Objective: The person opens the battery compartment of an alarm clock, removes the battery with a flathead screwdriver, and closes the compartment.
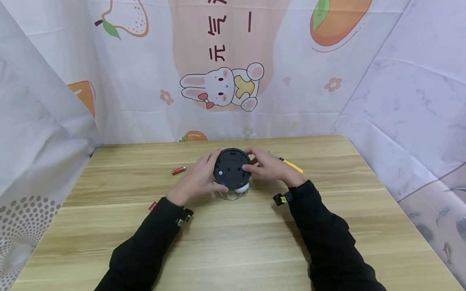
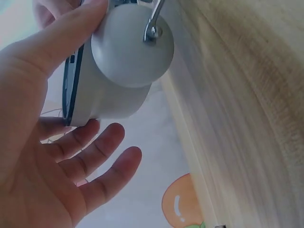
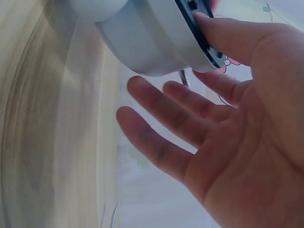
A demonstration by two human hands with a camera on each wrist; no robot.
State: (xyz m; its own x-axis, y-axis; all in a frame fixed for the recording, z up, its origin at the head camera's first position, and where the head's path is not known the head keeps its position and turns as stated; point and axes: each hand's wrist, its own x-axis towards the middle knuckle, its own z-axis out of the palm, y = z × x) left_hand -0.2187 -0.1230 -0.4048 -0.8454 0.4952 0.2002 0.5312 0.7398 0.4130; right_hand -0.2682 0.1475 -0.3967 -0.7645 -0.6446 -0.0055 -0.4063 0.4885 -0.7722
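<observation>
A round alarm clock (image 1: 230,161) with a black back, a white body and a wire handle is tilted up at mid-table, its back towards the head camera. My left hand (image 1: 198,178) holds its left side, the thumb by a white bell (image 2: 133,47) and fingers around the rim. With thumb on the black back and index finger at the edge, my right hand (image 1: 271,165) grips the other side. The remaining right fingers are spread beside the white body (image 3: 147,42). The clock's front is hidden.
A red battery (image 1: 178,170) lies left of the clock. Another red piece (image 1: 152,206) shows partly from behind the left sleeve. Behind the right hand lies a screwdriver (image 1: 293,165) with a yellow handle. A printed curtain (image 1: 138,81) hangs beyond the table's back edge.
</observation>
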